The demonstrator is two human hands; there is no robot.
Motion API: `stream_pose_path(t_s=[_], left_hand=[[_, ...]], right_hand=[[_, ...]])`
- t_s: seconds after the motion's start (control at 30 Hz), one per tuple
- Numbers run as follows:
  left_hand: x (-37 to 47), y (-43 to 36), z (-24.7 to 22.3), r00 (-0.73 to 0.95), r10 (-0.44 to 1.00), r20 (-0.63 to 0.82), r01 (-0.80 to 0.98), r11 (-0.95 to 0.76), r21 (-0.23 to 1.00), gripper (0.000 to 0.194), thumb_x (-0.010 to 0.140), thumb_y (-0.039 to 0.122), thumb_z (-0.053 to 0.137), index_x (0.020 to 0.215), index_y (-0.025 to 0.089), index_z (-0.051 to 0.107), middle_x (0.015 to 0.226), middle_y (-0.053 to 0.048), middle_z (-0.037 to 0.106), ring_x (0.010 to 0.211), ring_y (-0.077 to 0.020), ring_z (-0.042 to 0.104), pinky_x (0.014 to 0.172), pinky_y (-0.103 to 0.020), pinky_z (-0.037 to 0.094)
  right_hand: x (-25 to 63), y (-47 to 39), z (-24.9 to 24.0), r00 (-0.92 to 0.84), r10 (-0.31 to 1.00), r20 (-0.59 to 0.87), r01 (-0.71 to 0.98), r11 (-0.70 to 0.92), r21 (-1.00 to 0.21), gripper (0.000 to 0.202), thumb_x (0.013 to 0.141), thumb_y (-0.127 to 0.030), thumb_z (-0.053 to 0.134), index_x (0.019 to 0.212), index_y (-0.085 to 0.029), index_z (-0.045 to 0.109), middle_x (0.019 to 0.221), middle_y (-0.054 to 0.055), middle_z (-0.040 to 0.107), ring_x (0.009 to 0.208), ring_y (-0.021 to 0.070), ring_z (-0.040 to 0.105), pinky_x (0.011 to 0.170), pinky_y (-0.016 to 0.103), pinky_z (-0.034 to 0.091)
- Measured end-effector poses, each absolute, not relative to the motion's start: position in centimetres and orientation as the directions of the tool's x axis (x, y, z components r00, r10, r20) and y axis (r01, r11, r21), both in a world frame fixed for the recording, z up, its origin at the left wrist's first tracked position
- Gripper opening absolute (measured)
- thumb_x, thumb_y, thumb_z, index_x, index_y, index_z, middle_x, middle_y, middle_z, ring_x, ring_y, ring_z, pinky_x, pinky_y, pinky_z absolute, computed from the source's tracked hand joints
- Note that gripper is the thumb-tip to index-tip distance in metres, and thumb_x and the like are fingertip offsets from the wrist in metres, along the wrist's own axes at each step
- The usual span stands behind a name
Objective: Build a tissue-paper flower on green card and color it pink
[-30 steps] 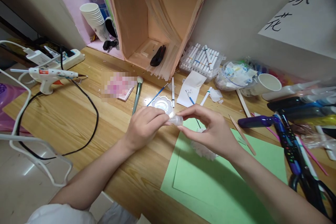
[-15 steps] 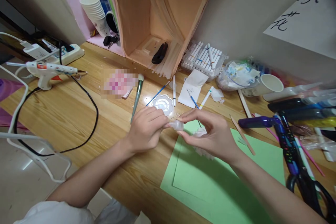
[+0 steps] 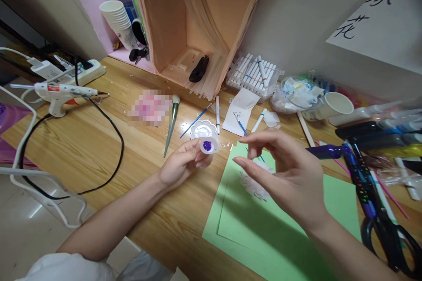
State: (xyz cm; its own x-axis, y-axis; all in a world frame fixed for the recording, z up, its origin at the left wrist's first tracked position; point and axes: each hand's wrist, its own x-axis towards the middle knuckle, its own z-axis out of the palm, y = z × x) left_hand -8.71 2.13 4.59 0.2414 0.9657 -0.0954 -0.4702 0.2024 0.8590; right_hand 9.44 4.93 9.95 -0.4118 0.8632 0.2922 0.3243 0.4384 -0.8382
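Note:
Between the fingers of my left hand [image 3: 184,160] is a small clear cup [image 3: 213,145] with purple paint [image 3: 207,145] in it, its opening tilted toward me. My right hand [image 3: 283,171] is open to the right of the cup, thumb and fingers apart with nothing between them. Below the right hand a whitish, ruffled paper-like piece [image 3: 253,182] lies on green paper [image 3: 237,228], partly hidden by the hand. Just behind the cup is a white scalloped palette [image 3: 194,129]. A thin blue paintbrush [image 3: 241,124] lies beyond my right fingers.
A glue gun [image 3: 62,96] and its looping black cable are at the left. Toward the back stand a peach box [image 3: 168,30] and a case of markers [image 3: 252,74]. Black scissors [image 3: 385,232] and a purple tube [image 3: 325,152] lie on the right. A makeup-style brush [image 3: 172,125] is near the palette.
My right hand has let go of the small cup and moved right, its fingers spreading. My left hand has turned the cup, so the purple paint inside now shows.

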Motion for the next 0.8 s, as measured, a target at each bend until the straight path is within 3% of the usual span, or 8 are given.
stream_pose_path(t_s=[0.27, 0.6, 0.8], left_hand=[[-8.6, 1.9, 4.6, 0.329, 0.938, -0.112, -0.512, 0.277, 0.813, 0.040, 0.080, 0.036, 0.055, 0.053, 0.019, 0.031, 0.049, 0.003, 0.028, 0.047, -0.0096, 0.027, 0.049, -0.030, 0.021], [-8.5, 1.9, 4.5, 0.327, 0.940, -0.100, -0.484, 0.258, 0.836, 0.039, 0.080, 0.036, 0.057, 0.052, 0.018, 0.037, 0.050, 0.003, 0.032, 0.047, -0.0095, 0.029, 0.049, -0.028, 0.022], [-8.8, 2.1, 4.2, 0.294, 0.953, -0.077, -0.472, 0.215, 0.855, 0.038, 0.081, 0.038, 0.057, 0.054, 0.017, 0.041, 0.053, 0.002, 0.035, 0.050, -0.0099, 0.032, 0.049, -0.027, 0.024]], right_hand=[[9.8, 4.6, 10.9, -0.486, 0.758, 0.435, 0.329, 0.620, -0.712, 0.019, 0.079, -0.011, 0.064, 0.092, -0.024, 0.060, 0.077, 0.001, 0.062, 0.073, 0.0165, 0.056, 0.065, 0.033, 0.046], [10.0, 4.6, 10.6, -0.480, 0.795, 0.370, 0.358, 0.563, -0.744, 0.009, 0.082, -0.019, 0.061, 0.087, -0.024, 0.057, 0.078, 0.002, 0.061, 0.074, 0.0181, 0.058, 0.064, 0.033, 0.046], [12.6, 7.3, 9.1, -0.446, 0.853, 0.270, 0.576, 0.505, -0.643, 0.007, 0.086, -0.024, 0.055, 0.084, -0.021, 0.061, 0.079, 0.003, 0.062, 0.074, 0.0178, 0.056, 0.067, 0.032, 0.044]])
